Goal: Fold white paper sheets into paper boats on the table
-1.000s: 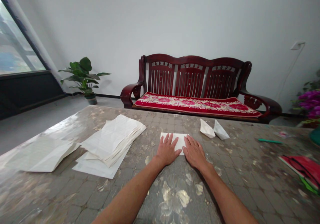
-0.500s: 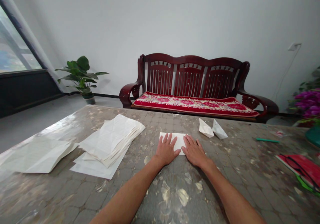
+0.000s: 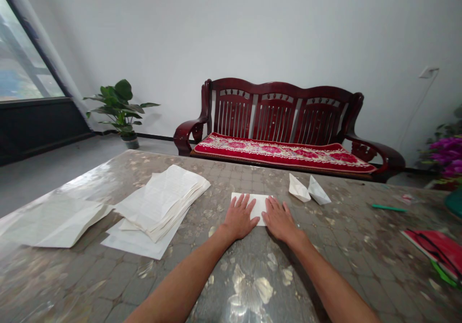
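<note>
A small white folded paper (image 3: 257, 209) lies flat on the patterned table (image 3: 249, 260) in front of me. My left hand (image 3: 238, 217) rests on its left part, palm down with the fingers spread. On the right part lies my right hand (image 3: 279, 218), also flat, its fingers stretched out. Both hands cover the paper's sides, while its middle and far edge show between them. Beyond my right hand stand two folded paper boats (image 3: 299, 188), side by side and apart from it.
To the left lie a stack of white paper sheets (image 3: 162, 198) and another folded sheet (image 3: 57, 222). At the right are a green pen (image 3: 389, 208) and a red book (image 3: 438, 251) with dark glasses on it. Past the table's far edge stands a wooden bench (image 3: 274, 116).
Both hands stay flat on the paper, with hardly any movement. The view has tilted slightly.
</note>
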Tool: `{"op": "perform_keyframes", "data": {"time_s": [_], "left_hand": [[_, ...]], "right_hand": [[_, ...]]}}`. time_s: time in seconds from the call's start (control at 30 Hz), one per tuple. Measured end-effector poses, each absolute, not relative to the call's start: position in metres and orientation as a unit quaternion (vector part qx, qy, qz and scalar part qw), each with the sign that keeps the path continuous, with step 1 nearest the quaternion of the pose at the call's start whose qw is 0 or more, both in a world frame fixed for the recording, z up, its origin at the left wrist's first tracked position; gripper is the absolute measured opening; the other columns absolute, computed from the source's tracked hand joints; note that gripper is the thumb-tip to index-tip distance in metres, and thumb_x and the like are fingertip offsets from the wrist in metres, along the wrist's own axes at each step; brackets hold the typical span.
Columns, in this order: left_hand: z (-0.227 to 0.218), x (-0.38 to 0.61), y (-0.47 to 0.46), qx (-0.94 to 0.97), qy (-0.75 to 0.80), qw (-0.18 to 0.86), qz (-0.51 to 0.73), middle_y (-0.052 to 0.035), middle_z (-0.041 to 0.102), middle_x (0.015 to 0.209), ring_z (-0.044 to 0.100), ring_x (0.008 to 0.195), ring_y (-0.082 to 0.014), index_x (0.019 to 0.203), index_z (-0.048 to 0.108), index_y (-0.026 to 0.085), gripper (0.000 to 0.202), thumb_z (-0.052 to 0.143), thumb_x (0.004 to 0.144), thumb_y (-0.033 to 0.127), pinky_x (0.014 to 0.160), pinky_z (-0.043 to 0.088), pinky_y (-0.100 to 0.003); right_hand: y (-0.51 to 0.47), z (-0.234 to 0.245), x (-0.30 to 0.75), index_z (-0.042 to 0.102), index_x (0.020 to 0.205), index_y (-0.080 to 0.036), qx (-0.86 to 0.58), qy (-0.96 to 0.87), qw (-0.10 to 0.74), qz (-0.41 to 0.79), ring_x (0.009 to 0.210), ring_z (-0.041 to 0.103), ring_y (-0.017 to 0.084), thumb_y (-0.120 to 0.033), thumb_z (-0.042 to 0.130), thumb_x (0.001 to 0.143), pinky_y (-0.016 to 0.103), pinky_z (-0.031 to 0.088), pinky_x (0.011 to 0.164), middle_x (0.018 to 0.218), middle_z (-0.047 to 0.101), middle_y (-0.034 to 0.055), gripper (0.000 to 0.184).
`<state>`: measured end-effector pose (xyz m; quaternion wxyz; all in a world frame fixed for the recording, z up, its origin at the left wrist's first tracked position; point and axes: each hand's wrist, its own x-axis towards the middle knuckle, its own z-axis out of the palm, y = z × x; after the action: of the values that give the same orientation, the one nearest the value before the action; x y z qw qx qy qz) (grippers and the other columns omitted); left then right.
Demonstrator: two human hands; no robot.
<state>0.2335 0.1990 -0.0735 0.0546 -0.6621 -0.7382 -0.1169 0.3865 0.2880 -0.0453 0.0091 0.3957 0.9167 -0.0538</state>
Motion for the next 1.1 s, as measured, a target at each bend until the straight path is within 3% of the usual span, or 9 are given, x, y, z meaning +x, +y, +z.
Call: {"op": "perform_keyframes", "data": {"time_s": [0.17, 0.43, 0.57, 0.73, 0.93, 1.1], "left_hand": [[-0.071, 0.233, 0.198, -0.667, -0.735, 0.046, -0.114, -0.0146, 0.039, 0.155, 0.032, 0.145, -0.0315, 0.147, 0.042, 0.017, 0.064, 0.04, 0.095, 0.055, 0.117, 0.026, -0.052], [-0.073, 0.23, 0.199, -0.663, -0.739, 0.047, -0.108, -0.0139, 0.038, 0.156, 0.032, 0.145, -0.0291, 0.148, 0.04, 0.015, 0.063, 0.037, 0.098, 0.051, 0.118, 0.027, -0.049], [-0.071, 0.218, 0.198, -0.651, -0.75, 0.059, -0.096, -0.015, 0.038, 0.155, 0.034, 0.144, -0.0306, 0.147, 0.043, 0.017, 0.058, 0.039, 0.098, 0.048, 0.117, 0.029, -0.05], [-0.073, 0.203, 0.197, -0.634, -0.763, 0.075, -0.103, -0.0118, 0.042, 0.154, 0.037, 0.142, -0.0314, 0.146, 0.045, 0.028, 0.05, 0.04, 0.099, 0.045, 0.114, 0.031, -0.051], [-0.072, 0.182, 0.203, -0.665, -0.738, 0.072, -0.086, -0.0096, 0.04, 0.155, 0.037, 0.143, -0.0297, 0.147, 0.042, 0.032, 0.049, 0.039, 0.1, 0.045, 0.114, 0.03, -0.051], [-0.061, 0.153, 0.212, -0.746, -0.664, 0.036, -0.045, -0.0088, 0.034, 0.159, 0.032, 0.145, -0.0258, 0.149, 0.037, 0.033, 0.05, 0.034, 0.102, 0.047, 0.116, 0.025, -0.046]], "right_hand": [[0.285, -0.045, 0.355, 0.041, 0.148, -0.017, 0.38, 0.923, -0.01, -0.058, 0.147, 0.025, 0.028, -0.031, 0.022, 0.102, 0.053, 0.023, 0.116, 0.158, 0.032, 0.0153, 0.052], [0.292, -0.058, 0.352, 0.027, 0.155, -0.011, 0.392, 0.917, -0.03, -0.069, 0.15, 0.016, 0.023, -0.04, 0.02, 0.101, 0.046, 0.013, 0.12, 0.162, 0.022, 0.0134, 0.06], [0.3, -0.06, 0.366, 0.028, 0.154, -0.012, 0.41, 0.91, -0.028, -0.056, 0.15, 0.018, 0.024, -0.04, 0.025, 0.1, 0.046, 0.013, 0.121, 0.161, 0.023, 0.0119, 0.061], [0.307, -0.061, 0.381, 0.029, 0.154, -0.01, 0.396, 0.916, -0.036, -0.054, 0.149, 0.019, 0.023, -0.039, 0.027, 0.1, 0.045, 0.013, 0.121, 0.161, 0.025, 0.0122, 0.061], [0.31, -0.055, 0.406, 0.033, 0.153, -0.017, 0.248, 0.958, -0.032, -0.141, 0.149, 0.02, 0.024, -0.051, 0.049, 0.09, 0.046, 0.014, 0.122, 0.161, 0.026, 0.0095, 0.073], [0.305, -0.051, 0.418, 0.043, 0.148, -0.021, 0.199, 0.962, -0.067, -0.174, 0.146, 0.03, 0.025, -0.041, 0.061, 0.082, 0.049, 0.016, 0.121, 0.155, 0.038, 0.0094, 0.07]]}}
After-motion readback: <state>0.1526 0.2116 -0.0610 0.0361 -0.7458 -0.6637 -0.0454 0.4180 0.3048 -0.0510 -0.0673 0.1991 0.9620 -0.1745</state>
